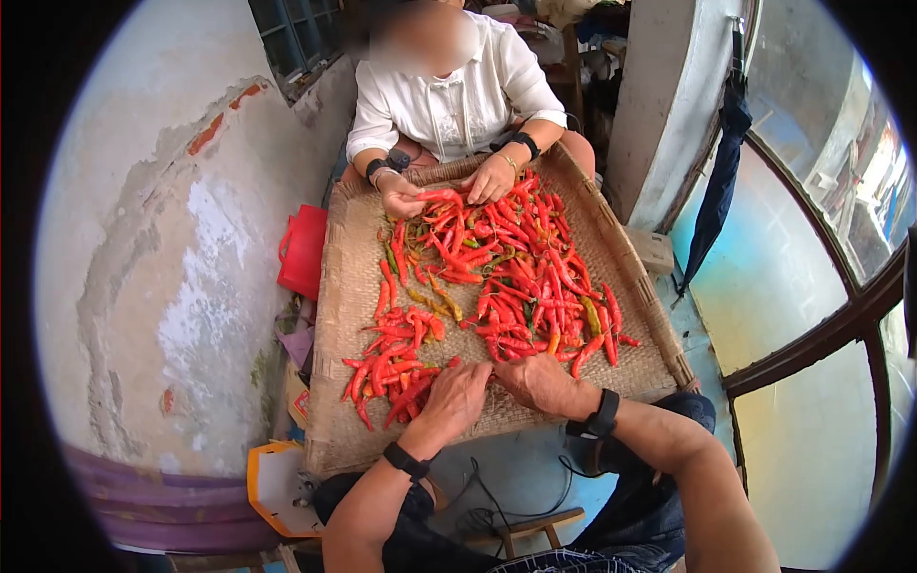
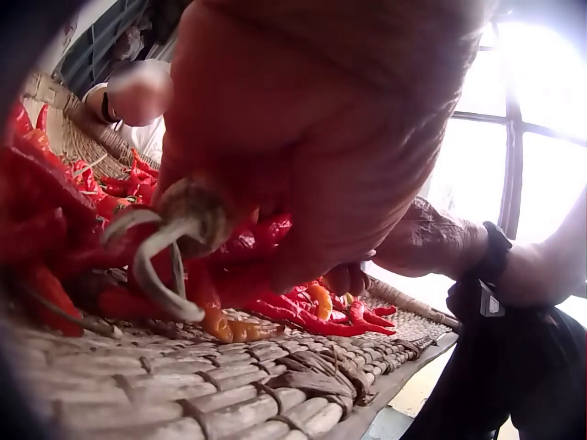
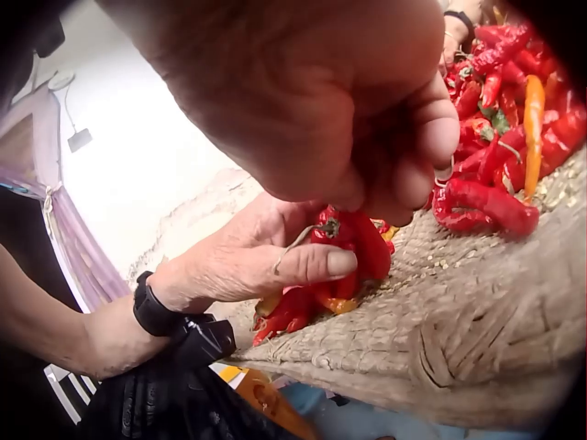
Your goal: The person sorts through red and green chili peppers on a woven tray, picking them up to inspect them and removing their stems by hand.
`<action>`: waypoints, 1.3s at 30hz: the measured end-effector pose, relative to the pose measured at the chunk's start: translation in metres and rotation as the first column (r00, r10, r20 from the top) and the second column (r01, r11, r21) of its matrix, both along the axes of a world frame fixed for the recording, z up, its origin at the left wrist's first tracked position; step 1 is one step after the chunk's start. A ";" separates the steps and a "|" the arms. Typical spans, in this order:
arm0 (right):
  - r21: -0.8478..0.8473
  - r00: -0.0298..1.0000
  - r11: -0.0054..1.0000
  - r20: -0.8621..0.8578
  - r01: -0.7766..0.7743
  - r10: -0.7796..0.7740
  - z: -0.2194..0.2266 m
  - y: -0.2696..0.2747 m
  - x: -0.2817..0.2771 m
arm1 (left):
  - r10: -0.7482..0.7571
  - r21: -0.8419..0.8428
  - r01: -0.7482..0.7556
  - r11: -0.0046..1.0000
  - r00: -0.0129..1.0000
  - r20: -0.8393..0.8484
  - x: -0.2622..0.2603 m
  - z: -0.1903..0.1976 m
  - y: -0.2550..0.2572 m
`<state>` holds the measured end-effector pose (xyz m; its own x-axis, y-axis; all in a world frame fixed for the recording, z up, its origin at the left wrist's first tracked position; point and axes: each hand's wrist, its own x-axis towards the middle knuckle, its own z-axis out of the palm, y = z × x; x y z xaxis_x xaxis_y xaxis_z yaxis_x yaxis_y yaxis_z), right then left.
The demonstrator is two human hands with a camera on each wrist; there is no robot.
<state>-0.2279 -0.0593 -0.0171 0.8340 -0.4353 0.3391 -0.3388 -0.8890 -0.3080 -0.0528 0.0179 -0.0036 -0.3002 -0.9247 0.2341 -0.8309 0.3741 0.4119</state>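
Red chili peppers (image 3: 370,252) lie in the grip of my left hand (image 1: 457,401), its thumb laid over them in the right wrist view. A thin pale stem (image 3: 293,249) sticks out by that thumb. Close beside, my right hand (image 1: 540,384) has its fingers curled right above the held peppers; I cannot tell what is between them. Both hands are low over the near edge of a square woven tray (image 1: 638,382). A smaller heap of chilies (image 1: 392,361) lies by my left hand, and a larger heap (image 1: 535,286) is beyond my right hand.
Across the tray sits a person in a white shirt (image 1: 444,115), their hands among the chilies. A red container (image 1: 304,250) stands left of the tray, near a peeling wall (image 1: 191,239). A dark umbrella (image 1: 718,181) hangs at right. Cables (image 1: 492,506) trail below.
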 end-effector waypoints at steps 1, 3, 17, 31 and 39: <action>-0.008 1.000 1.000 0.001 -0.001 0.001 0.001 0.000 0.000 | 0.013 0.035 -0.014 0.999 0.999 0.033 0.000 -0.001 0.001; -0.049 0.996 0.999 -0.090 -0.013 0.009 0.008 0.000 -0.003 | 0.025 0.038 -0.028 0.999 0.997 0.075 0.002 0.001 -0.004; 0.442 0.980 0.897 0.185 -0.011 -0.079 0.052 -0.024 -0.031 | 0.038 0.190 -0.067 0.979 0.987 0.155 0.006 0.009 -0.005; 0.797 0.863 0.603 0.289 0.022 -0.415 0.066 -0.039 -0.033 | 0.204 0.146 -0.185 0.972 0.971 -0.128 0.005 0.024 -0.008; 0.839 0.821 0.542 0.348 -0.057 -0.453 0.058 -0.046 -0.028 | 0.230 0.233 -0.155 0.960 0.912 -0.341 0.012 0.019 -0.014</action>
